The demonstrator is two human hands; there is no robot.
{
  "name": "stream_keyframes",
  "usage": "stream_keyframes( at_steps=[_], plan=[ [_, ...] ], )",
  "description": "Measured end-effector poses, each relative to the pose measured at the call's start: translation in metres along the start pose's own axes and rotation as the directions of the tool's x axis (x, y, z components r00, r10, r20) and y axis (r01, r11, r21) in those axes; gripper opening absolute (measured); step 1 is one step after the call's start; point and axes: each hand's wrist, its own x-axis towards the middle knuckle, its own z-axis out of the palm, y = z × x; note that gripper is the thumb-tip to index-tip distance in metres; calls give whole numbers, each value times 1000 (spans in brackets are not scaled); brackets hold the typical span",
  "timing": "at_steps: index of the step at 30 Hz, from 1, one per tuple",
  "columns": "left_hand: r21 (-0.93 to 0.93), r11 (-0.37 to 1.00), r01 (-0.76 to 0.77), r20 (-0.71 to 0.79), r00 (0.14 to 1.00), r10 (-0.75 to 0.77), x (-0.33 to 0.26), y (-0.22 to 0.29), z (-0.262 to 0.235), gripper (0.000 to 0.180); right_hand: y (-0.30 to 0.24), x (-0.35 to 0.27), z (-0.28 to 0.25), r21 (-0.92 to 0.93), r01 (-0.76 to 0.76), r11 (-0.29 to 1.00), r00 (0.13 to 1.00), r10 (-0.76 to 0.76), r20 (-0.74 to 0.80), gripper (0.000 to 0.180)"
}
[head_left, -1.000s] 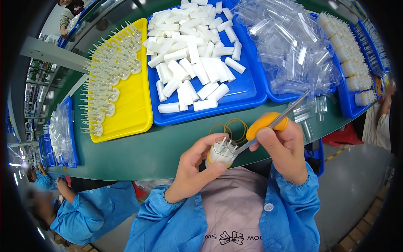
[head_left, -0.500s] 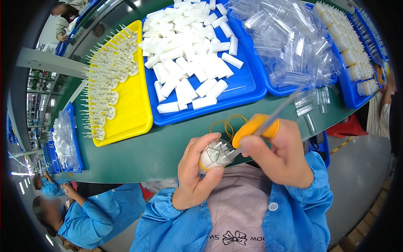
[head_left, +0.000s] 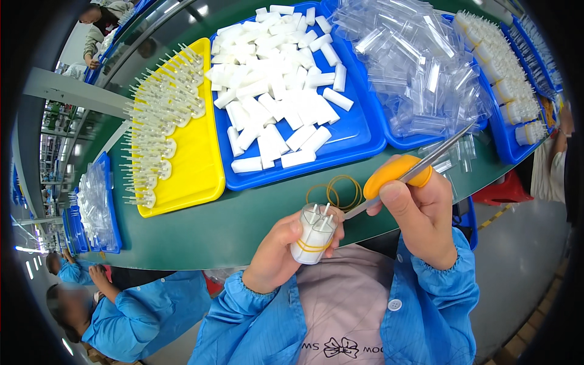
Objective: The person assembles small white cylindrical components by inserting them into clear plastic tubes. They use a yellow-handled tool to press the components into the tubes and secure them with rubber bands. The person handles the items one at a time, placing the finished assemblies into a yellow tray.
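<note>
My left hand (head_left: 275, 250) is closed around a small round bundle (head_left: 312, 248) of white pieces in clear sleeves, with thin white pins standing up from its top. A yellow rubber band (head_left: 315, 246) wraps the bundle's side. In my right hand (head_left: 423, 222), which wears orange finger covers (head_left: 389, 175), is a long pointed metal tool, seemingly tweezers (head_left: 435, 153). One end of it points up to the right; the other is close beside the bundle, and I cannot tell whether they touch. Loose yellow rubber bands (head_left: 331, 190) lie on the green table beyond my hands.
A yellow tray (head_left: 204, 173) with rows of white pinned parts stands left. A blue tray (head_left: 359, 131) of white blocks is ahead, with clear plastic sleeves (head_left: 420, 67) beside it. Banded bundles (head_left: 508, 91) fill a tray far right. A co-worker (head_left: 134, 310) sits at left.
The bundle in my left hand has tipped more upright and its banded side now shows. My right hand with the tool has drawn slightly right, away from the bundle's top.
</note>
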Motion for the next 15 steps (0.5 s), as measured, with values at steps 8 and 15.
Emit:
stream_keyframes(
  at_steps=[8, 15],
  plan=[
    [18, 996, 86, -133, 988, -83, 3, 5, 19, 71, 2, 1, -3, 51, -118, 992, 988, 112, 107, 24],
    [-23, 1000, 3, 45, 999, -2, 0, 3, 8, 77, 3, 4, 2, 71, -93, 993, 993, 87, 79, 20]
  ],
)
